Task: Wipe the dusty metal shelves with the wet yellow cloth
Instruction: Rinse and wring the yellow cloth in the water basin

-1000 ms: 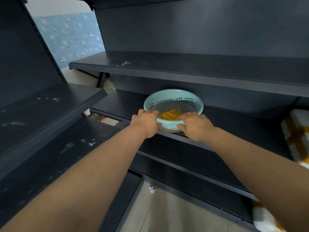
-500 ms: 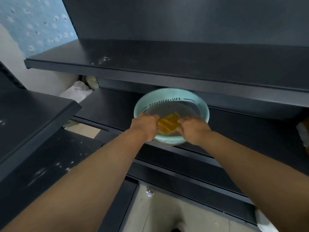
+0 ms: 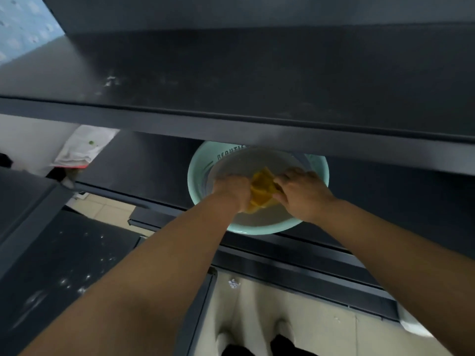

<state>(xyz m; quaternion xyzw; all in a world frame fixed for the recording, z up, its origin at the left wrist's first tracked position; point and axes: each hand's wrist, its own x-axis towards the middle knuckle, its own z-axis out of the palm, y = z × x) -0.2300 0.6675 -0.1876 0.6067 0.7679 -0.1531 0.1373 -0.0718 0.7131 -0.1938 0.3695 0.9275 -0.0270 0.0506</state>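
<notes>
Ideally the left grip (image 3: 231,191) and right grip (image 3: 303,194), both clenched on the yellow cloth (image 3: 262,187), twist opposite ways low over the basin (image 3: 198,176) so drips fall inside.

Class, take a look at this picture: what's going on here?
A person has both hands in a pale green basin on the lower shelf: the left hand and the right hand each grip the yellow cloth between them. The upper shelf shows pale dust marks, and no wiping is under way.
</notes>
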